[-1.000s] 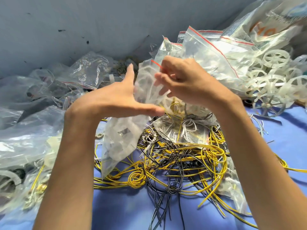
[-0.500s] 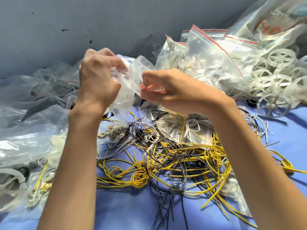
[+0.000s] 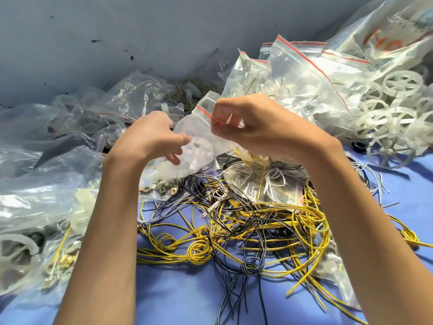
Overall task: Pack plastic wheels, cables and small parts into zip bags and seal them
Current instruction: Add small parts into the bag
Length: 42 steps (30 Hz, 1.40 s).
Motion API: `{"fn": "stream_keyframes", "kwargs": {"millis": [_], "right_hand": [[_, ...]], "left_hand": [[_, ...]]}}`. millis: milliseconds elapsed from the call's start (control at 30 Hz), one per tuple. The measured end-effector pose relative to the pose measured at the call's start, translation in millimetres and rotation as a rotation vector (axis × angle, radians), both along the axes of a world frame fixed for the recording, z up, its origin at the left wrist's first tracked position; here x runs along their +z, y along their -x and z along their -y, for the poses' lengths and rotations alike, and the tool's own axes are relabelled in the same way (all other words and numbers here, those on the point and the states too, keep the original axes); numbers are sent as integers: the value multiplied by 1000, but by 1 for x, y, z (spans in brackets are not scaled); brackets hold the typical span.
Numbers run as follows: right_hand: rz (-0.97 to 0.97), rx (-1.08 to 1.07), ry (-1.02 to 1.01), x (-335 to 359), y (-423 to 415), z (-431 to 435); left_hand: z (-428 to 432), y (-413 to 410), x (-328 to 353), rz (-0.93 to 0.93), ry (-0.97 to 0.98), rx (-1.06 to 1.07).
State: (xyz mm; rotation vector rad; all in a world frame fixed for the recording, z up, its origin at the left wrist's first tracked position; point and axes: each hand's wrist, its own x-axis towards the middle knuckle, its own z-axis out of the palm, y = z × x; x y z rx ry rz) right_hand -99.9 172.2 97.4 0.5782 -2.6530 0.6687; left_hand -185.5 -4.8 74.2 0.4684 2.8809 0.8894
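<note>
Zip bag [image 3: 201, 141]: in the head view, you hold it raised between both hands, above the tangle of yellow and dark cables [image 3: 234, 231] on the blue bench [image 3: 187, 296].

Your right hand [image 3: 253, 123] has its fingers curled tight and pinches the bag's top edge at the red strip [image 3: 206, 113]. Your left hand [image 3: 150, 139] grips the bag body lower down, with the thumb on the near face and the fingers curled beneath. White plastic parts show through the film.

A large sack [image 3: 384, 41] at the upper right carries orange printing, but it cannot be read.

The held bag sits directly between your hands, and both are touching it. Loose white wheels [image 3: 393, 118] are piled well to the right of your right hand. Other filled bags [image 3: 46, 184] lie to the left of your left forearm.
</note>
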Motion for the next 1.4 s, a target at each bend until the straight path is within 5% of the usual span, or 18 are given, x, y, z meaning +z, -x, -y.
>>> {"fn": "stream_keyframes", "kwargs": {"millis": [67, 167, 433, 933, 1167, 1400], "right_hand": [[-6, 0, -3, -1, 1, -1], [4, -22, 9, -2, 1, -4], [32, -34, -21, -3, 1, -4], [88, -39, 18, 1, -2, -11], [-115, -89, 47, 17, -11, -8], [186, -34, -85, 16, -21, 1]], "left_hand": [[-1, -5, 2, 107, -12, -193], [-5, -10, 0, 101, 346, -421], [-23, -5, -33, 224, 629, -449], [-13, -20, 9, 6, 271, -419], [-8, -21, 17, -103, 28, -346], [-13, -44, 37, -168, -159, -464]]}}
